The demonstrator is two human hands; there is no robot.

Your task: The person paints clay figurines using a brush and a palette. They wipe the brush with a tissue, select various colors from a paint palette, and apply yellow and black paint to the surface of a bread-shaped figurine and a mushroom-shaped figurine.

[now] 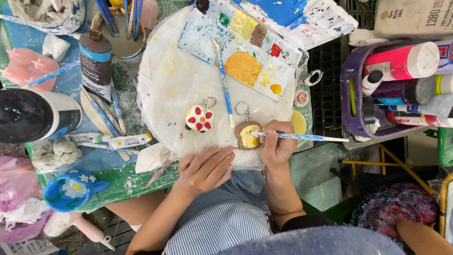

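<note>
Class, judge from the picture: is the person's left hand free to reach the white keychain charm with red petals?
Probably yes. The left hand rests empty on the white sheet, just below the flower charm, with nothing lying between them. The right hand is busy with a brush.

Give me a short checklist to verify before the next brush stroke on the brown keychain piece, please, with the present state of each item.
1. Brush held firmly: ok, the right hand grips the blue-handled brush.
2. Brush tip on the piece: ok, it touches the yellow area of the brown keychain piece.
3. Piece steadied: ok, the left hand rests on the plastic sheet right beside it.
4. Paint on the bristles: cannot tell, the tip is too small.
5. Neighbour safe: ok, the white flower keychain lies apart.
6. Yellow paint available: ok, the palette has yellow patches.
</note>
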